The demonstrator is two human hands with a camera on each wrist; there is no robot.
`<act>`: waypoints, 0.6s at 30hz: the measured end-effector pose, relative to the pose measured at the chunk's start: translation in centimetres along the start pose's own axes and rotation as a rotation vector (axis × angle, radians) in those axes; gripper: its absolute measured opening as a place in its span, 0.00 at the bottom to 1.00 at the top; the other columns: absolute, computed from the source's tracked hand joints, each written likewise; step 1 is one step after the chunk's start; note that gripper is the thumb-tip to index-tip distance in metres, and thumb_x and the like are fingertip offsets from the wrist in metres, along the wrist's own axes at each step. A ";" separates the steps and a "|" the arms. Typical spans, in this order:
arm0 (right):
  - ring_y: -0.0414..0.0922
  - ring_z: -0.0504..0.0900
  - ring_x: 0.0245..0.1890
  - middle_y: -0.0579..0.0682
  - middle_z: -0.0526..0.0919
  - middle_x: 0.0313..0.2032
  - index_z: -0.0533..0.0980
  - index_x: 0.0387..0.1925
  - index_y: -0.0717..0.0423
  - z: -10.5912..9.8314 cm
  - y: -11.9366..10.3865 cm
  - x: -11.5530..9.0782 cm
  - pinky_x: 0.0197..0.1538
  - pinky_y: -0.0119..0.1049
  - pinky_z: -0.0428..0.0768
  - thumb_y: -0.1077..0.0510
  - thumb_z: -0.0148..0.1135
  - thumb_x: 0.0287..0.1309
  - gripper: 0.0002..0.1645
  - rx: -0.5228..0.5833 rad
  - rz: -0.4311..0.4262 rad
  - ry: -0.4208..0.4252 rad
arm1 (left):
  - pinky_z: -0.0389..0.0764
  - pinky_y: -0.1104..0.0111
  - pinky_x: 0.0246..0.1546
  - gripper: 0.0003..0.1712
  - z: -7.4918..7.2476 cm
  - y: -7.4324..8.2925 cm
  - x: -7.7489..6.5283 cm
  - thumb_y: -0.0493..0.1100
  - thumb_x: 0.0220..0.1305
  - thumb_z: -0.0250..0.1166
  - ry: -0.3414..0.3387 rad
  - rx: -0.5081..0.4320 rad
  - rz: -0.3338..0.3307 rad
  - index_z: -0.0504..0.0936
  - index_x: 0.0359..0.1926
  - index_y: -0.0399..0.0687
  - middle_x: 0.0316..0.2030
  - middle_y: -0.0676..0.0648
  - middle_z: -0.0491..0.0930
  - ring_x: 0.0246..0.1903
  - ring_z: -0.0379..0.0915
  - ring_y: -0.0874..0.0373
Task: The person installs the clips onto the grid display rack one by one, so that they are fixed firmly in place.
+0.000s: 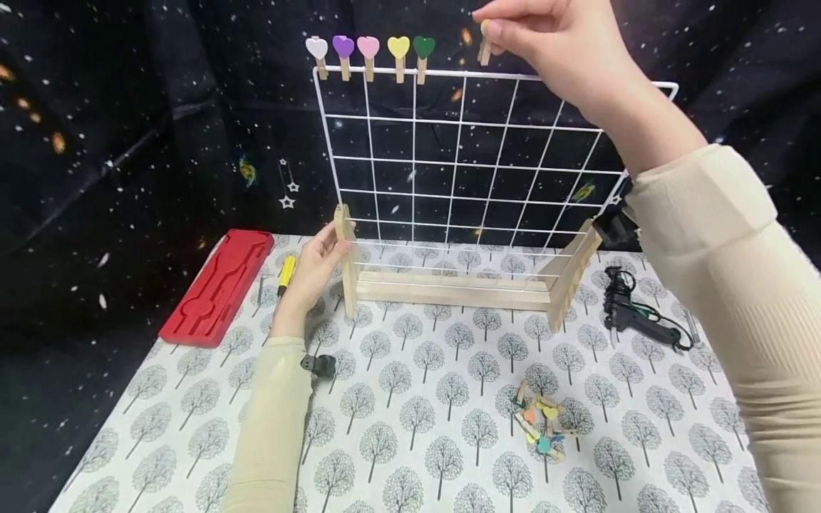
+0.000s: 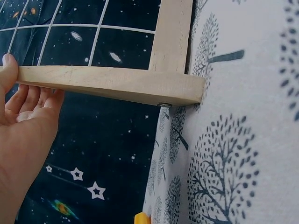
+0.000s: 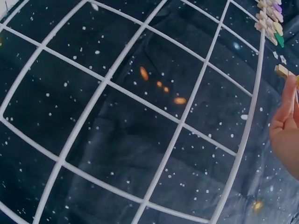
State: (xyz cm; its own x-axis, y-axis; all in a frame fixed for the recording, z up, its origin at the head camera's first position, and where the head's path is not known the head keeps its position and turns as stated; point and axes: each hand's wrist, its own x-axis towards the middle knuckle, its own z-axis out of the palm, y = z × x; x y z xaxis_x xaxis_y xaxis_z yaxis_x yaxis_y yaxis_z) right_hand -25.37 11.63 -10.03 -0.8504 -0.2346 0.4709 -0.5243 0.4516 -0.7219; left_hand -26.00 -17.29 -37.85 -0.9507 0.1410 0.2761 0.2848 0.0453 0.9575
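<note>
My right hand (image 1: 571, 53) pinches a small wooden clothespin (image 1: 484, 53) just above the top bar of a white wire grid (image 1: 465, 122). A bit of yellow shows at the clothespin's top, mostly covered by the fingertips; its lower end points down, apart from the bar. Heart-topped clothespins in white, purple, pink, yellow and green (image 1: 424, 48) stand clipped along the bar's left part. With thumb and fingers on opposite sides, my left hand (image 1: 311, 267) grips the left upright (image 2: 107, 85) of the wooden stand (image 1: 449, 291) that bears the grid.
Several loose clothespins (image 1: 544, 445) with coloured tops lie in a pile on the tree-print tablecloth (image 1: 417, 420). A red tray (image 1: 218, 288) and a yellow-handled tool (image 1: 286, 272) lie at the left. A black glue gun (image 1: 641, 317) with its cord lies right of the stand.
</note>
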 end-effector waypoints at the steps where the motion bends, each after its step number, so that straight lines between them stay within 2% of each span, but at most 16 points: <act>1: 0.38 0.75 0.38 0.44 0.79 0.38 0.78 0.41 0.52 0.1 -0.1 0.3 0.51 0.26 0.70 0.53 0.59 0.48 0.16 -0.018 0.011 -0.007 | 0.53 0.69 0.62 0.30 0.1 0.0 0.0 0.41 0.61 0.53 0.002 -0.003 0.000 0.56 0.63 0.45 0.61 0.45 0.60 0.62 0.51 0.60; 5: 0.38 0.74 0.40 0.43 0.79 0.39 0.76 0.45 0.47 0.4 -0.2 1.2 0.54 0.27 0.65 0.48 0.58 0.49 0.19 -0.096 0.060 -0.021 | 0.54 0.69 0.62 0.29 0.2 -0.2 -0.1 0.41 0.61 0.52 0.006 -0.016 0.005 0.57 0.63 0.45 0.61 0.45 0.61 0.62 0.52 0.60; 9: 0.35 0.75 0.44 0.41 0.78 0.44 0.74 0.47 0.45 0.8 -0.1 1.8 0.58 0.26 0.62 0.47 0.61 0.46 0.23 -0.106 0.110 -0.012 | 0.54 0.68 0.62 0.29 0.2 -0.3 -0.2 0.41 0.61 0.52 0.001 -0.011 0.013 0.56 0.63 0.45 0.61 0.45 0.61 0.62 0.52 0.59; 12: 0.35 0.75 0.45 0.41 0.79 0.42 0.76 0.44 0.45 1.1 -0.1 2.0 0.59 0.25 0.59 0.46 0.62 0.43 0.22 -0.116 0.114 -0.008 | 0.53 0.67 0.63 0.29 0.2 -0.4 -0.2 0.41 0.61 0.52 -0.004 -0.002 0.014 0.57 0.63 0.46 0.61 0.45 0.60 0.62 0.52 0.59; 18: 0.35 0.77 0.38 0.42 0.81 0.34 0.79 0.37 0.50 2.2 -0.3 2.0 0.52 0.26 0.65 0.49 0.63 0.43 0.17 -0.100 0.055 0.020 | 0.53 0.67 0.63 0.29 0.3 -0.4 -0.3 0.42 0.61 0.53 0.006 0.010 0.009 0.57 0.63 0.47 0.60 0.45 0.61 0.62 0.52 0.60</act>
State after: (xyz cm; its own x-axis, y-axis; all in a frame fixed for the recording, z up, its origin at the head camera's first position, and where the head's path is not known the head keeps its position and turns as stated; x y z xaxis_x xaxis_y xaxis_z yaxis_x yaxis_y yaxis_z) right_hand -26.98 9.17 -9.96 -0.8762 -0.1901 0.4429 -0.4691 0.5472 -0.6932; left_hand -25.80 -17.08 -38.31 -0.9490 0.1354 0.2849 0.2942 0.0545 0.9542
